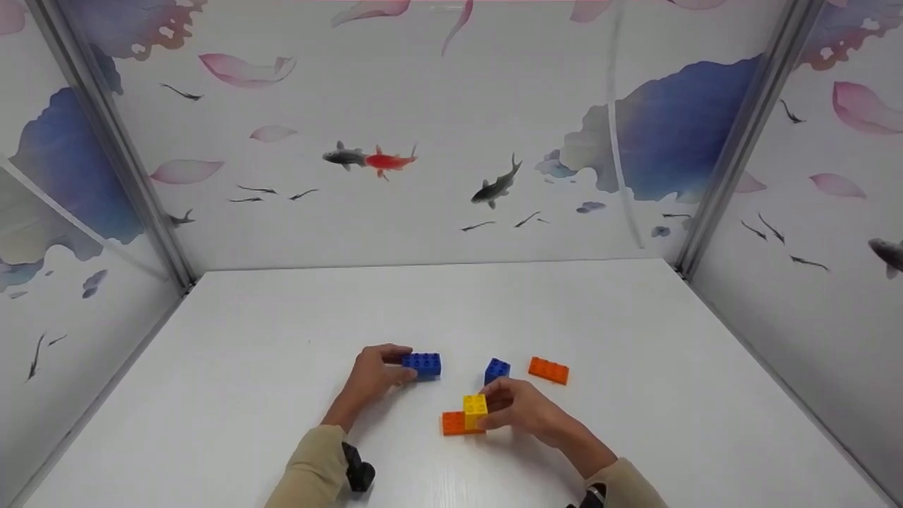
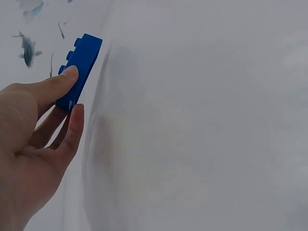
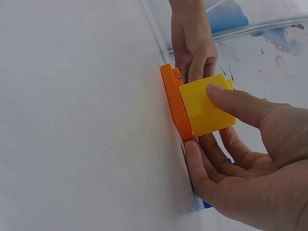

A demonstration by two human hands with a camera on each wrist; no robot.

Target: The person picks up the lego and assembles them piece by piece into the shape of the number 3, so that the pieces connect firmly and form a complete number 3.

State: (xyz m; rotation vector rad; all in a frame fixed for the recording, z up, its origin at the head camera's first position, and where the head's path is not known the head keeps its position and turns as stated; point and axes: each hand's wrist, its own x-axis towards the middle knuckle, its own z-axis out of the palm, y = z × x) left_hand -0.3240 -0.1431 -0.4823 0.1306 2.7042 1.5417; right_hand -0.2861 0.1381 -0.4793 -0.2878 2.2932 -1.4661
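My left hand (image 1: 374, 372) pinches a blue toy brick (image 1: 425, 364) with studs on top, thumb along its near side. In the left wrist view the same blue brick (image 2: 82, 67) sits between thumb and fingers. To the right, my right hand (image 1: 525, 409) grips a yellow brick (image 1: 475, 409), which stands on the right end of a flat orange plate (image 1: 453, 423). The right wrist view has the thumb on the face of the yellow brick (image 3: 204, 106), with a fingertip at the end of the orange plate (image 3: 174, 101).
A second, smaller-looking blue brick (image 1: 497, 370) lies just beyond my right hand, partly hidden by it. Another orange plate (image 1: 549, 370) lies farther right on the white table (image 1: 282, 317). Printed panels (image 1: 437, 92) wall the table at the back and both sides.
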